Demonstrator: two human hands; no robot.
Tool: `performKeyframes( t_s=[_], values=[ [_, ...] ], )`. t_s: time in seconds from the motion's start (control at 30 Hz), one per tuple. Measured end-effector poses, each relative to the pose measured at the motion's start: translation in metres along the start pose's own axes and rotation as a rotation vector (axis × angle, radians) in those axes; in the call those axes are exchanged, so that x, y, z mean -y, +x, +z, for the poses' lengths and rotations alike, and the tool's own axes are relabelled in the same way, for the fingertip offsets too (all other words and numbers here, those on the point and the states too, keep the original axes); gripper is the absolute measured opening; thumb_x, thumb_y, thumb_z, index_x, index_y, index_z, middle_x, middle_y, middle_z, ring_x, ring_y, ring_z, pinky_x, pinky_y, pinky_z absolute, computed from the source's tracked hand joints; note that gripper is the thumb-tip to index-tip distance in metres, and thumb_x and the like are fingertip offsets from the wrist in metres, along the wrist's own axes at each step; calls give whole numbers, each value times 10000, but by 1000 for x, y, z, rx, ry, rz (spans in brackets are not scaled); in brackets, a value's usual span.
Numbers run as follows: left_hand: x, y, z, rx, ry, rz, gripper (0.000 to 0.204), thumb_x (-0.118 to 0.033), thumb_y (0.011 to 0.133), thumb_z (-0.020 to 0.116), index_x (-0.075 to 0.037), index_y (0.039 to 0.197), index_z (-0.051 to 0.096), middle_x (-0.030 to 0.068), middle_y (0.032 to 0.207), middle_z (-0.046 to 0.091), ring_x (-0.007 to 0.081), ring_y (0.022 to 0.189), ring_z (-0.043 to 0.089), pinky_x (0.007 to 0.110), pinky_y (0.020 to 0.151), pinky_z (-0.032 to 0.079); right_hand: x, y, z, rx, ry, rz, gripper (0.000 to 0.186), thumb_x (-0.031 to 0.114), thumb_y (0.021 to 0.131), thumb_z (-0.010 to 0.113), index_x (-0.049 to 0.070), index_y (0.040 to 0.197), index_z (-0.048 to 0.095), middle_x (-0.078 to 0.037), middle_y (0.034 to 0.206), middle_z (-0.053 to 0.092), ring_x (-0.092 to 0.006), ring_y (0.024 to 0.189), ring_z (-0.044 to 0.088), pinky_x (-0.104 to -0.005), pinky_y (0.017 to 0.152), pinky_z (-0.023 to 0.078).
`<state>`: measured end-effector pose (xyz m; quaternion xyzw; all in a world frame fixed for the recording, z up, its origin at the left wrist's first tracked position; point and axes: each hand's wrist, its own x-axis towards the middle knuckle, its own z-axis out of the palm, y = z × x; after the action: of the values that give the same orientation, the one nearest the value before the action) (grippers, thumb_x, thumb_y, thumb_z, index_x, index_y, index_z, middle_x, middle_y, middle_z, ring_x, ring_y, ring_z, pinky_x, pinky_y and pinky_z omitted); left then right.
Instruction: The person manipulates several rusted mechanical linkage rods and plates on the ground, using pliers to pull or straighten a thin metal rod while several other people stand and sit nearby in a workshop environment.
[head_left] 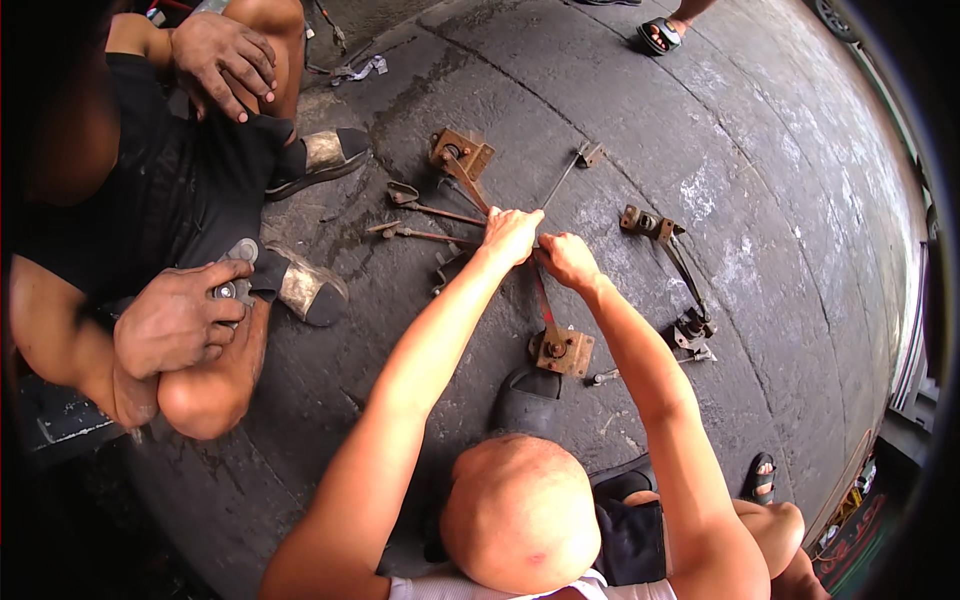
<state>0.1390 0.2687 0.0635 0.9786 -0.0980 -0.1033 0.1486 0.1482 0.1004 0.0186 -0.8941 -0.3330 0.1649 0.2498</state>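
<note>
My left hand (512,237) is closed near the middle of the floor, at the lower end of a thin metal rod (563,183) that has a small bracket (590,154) at its far end. Close beside it, my right hand (568,262) is also closed; what its fingers hold is hidden. A rusty plate with a lever (565,350) lies nearer me, the lever's tip reaching up to my right hand. Beyond my left hand sits another rusty bracket with an arm (462,155). Two rusty rods (445,212) (432,236) point toward that hand from the left.
On the right lies a long dark linkage (685,270) with rusty brackets, and a short rod (645,368) is near its lower end. A person sits at the left, one hand (185,320) around a small round metal part (232,285). A sandaled foot (662,37) stands at the top.
</note>
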Motion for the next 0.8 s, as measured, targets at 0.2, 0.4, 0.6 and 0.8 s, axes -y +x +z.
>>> performKeyframes(
  t_s=[0.2, 0.4, 0.6, 0.8],
  values=[
    [5, -1, 5, 51, -25, -4, 528, -169, 821, 737, -127, 1331, 606, 160, 1014, 735, 338, 964, 703, 498, 864, 489, 0, -14, 6, -256, -266, -342, 226, 265, 942, 541, 71, 869, 632, -139, 782, 665, -325, 766, 650, -435, 768, 519],
    [12, -2, 10, 40, -87, 37, 574, -158, 814, 755, -137, 1364, 590, 129, 1082, 728, 312, 1033, 671, 456, 933, 457, -18, -25, 24, 65, 930, 581, 418, 457, 1017, 493, 95, 865, 637, -60, 707, 631, -214, 618, 598, -359, 581, 467],
    [13, -8, 7, 10, -101, 61, 583, -149, 818, 750, -130, 1376, 583, 141, 1063, 725, 320, 1023, 668, 449, 928, 454, -6, -25, 25, 339, 1730, 764, 348, 435, 1024, 505, 160, 811, 521, 52, 679, 451, -93, 556, 396, -246, 515, 315],
    [14, -8, 1, 46, -127, 47, 570, -139, 834, 734, -129, 1382, 578, 142, 1066, 720, 295, 1042, 660, 433, 952, 434, -10, -16, 19, 396, 1765, 751, 271, 355, 1012, 552, 155, 830, 540, 77, 678, 413, -75, 575, 333, -233, 524, 281]
  ],
)
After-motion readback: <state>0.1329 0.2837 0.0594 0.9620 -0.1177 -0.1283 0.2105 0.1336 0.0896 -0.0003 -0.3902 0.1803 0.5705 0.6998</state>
